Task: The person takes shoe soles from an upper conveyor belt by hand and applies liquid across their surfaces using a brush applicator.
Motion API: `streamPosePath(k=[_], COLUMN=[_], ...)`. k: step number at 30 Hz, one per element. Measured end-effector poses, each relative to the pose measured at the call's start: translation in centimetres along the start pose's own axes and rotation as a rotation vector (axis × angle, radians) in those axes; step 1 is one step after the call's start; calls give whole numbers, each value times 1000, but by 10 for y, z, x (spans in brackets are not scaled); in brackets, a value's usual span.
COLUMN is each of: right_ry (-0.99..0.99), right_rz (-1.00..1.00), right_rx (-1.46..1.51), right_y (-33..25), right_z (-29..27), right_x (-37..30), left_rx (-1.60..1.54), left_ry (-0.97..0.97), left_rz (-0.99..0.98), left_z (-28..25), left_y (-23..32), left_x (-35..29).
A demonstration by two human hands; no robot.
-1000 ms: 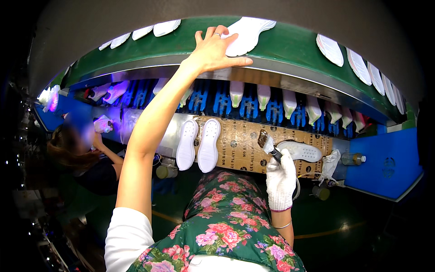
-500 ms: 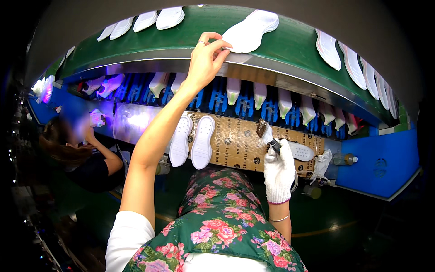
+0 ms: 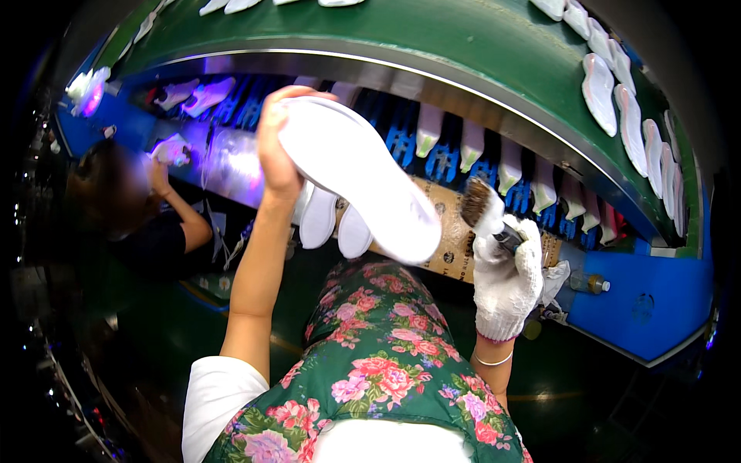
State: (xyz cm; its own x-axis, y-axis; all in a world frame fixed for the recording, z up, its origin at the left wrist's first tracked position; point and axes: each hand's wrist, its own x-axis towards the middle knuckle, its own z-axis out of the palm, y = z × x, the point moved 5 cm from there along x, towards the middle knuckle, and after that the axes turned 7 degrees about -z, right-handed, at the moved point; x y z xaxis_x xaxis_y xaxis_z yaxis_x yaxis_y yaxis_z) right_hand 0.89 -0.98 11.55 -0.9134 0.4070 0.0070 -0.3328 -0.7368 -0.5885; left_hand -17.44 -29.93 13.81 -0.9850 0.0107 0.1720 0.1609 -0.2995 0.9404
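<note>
My bare left hand (image 3: 279,150) grips a white shoe sole (image 3: 359,174) by its upper end, holding it aslant in the air over the bench. In my right hand (image 3: 505,282), which wears a white knitted glove, is a brush (image 3: 482,207) with dark bristles pointing up and a black handle. The bristles are to the right of the sole, apart from it. Behind and below the held sole, a white sole (image 3: 317,219) and another white sole (image 3: 355,234) lie side by side, both partly covered by it.
A green conveyor belt (image 3: 432,35) with a metal edge curves across the far side, bearing several white soles (image 3: 599,92). Below it, shoe uppers (image 3: 472,143) sit on blue holders. Cardboard (image 3: 449,258) covers the bench. A bottle (image 3: 589,282) stands right. Another person (image 3: 166,224) works at left.
My left hand has lifted the sole off the green belt and brought it nearer, over the bench. My right hand with the brush has moved slightly right, its bristles now larger in view.
</note>
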Motion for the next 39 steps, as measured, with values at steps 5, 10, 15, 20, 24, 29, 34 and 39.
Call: streamPosePath(k=[5,10,15,20,24,29,34,39], right_ry=[-128,-187,-171,-386,-486,-588,-711,-800], right_rz=[88,52,21,-334,-550,-874,-948,-645], right_rx=[-204,-575,-618,-992,-1155,-1288,-1469,-1259], right_y=[27,39,32,17,14,20,30,38], right_z=[38,25,19,40,64,77,89,87], right_x=[-2,-1,-5,5,9,18,4,-9], left_rx=[-192,-496,-830,-888,-759,-822,-470,-384], left_ry=[-395,-226,-718,-577,-459,-423,-465,-306], left_rz=[-602,-880,-1058,-1086,-1057,-958,-838,-884], left_z=[25,42,59,70,82,90,83,72], left_y=[-93,-119,-122,-111,-100,-103,-114,-107], left_x=[-53,-132,-186,-166,-153,-153,-156,-146])
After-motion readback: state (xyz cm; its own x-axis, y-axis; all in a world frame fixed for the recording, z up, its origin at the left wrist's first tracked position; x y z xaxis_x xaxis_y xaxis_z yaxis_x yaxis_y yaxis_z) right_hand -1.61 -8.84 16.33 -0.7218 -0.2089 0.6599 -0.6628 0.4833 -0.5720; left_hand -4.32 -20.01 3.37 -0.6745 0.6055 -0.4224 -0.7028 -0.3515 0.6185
